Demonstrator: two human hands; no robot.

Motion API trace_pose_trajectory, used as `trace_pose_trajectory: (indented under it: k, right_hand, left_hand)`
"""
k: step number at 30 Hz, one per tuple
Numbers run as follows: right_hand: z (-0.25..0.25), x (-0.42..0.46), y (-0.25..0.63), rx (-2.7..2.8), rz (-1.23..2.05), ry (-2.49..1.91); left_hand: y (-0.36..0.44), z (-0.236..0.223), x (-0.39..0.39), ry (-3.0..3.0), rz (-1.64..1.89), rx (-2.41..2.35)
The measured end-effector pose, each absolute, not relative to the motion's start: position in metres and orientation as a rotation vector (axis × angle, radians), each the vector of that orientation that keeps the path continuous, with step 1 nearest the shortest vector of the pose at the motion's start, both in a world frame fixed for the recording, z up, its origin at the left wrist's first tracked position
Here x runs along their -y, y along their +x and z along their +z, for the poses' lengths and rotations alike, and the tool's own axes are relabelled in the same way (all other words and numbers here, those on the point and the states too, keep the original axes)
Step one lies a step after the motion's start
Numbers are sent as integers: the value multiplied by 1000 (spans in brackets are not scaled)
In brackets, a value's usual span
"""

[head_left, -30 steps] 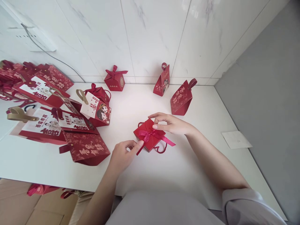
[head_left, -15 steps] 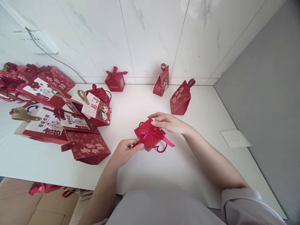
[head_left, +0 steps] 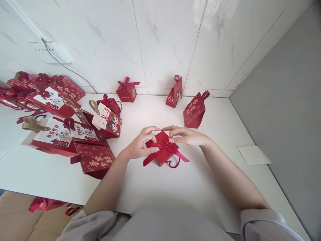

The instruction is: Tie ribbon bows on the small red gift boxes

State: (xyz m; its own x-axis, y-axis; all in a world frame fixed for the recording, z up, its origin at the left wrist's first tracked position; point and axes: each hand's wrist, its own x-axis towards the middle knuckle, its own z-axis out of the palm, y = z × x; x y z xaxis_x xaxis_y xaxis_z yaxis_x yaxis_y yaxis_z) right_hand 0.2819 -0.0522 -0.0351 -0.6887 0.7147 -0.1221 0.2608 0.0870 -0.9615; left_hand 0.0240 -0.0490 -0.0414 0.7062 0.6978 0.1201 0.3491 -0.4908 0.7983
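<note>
A red gift box (head_left: 160, 157) with a rope handle lies on the white table in front of me, a pink satin ribbon bow (head_left: 182, 156) tied across its top. On its left side, my left hand (head_left: 141, 144) is closed, with thumb and curled fingers at the box's corner and the bow. From the right, my right hand (head_left: 187, 136) bends over the box's far corner, its thumb and fingers on the top near the bow's knot. The index fingertips of both hands nearly meet beyond the box. Part of the lid is hidden by the fingers.
Several red gift boxes (head_left: 96, 159) crowd the left side of the table. By the tiled wall stand a bow-topped box (head_left: 126, 93) and two handled triangular boxes, one at the right (head_left: 194, 112). A white card (head_left: 253, 155) lies at the right edge. Below left is an open cardboard box (head_left: 17, 214).
My left hand has moved up from the ribbon's left tail to the box top, and that tail now hangs free. My right hand has shifted slightly, its fingers closer to the left hand.
</note>
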Motion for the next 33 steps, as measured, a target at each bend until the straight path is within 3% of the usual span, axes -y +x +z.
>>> trace_pose_trajectory:
  k: [10,20,33]
  right_hand:
    - [-38,52,281,1992,1685,-925]
    - [-39,53,279,2022,1647,-938]
    - [-39,50,281,2022,1665,-912]
  left_hand:
    - [31,-67,51,1759,729,-813]
    - [37,-64,62,2043,957,-1099]
    - [28,-62,55,2212,894,-1071]
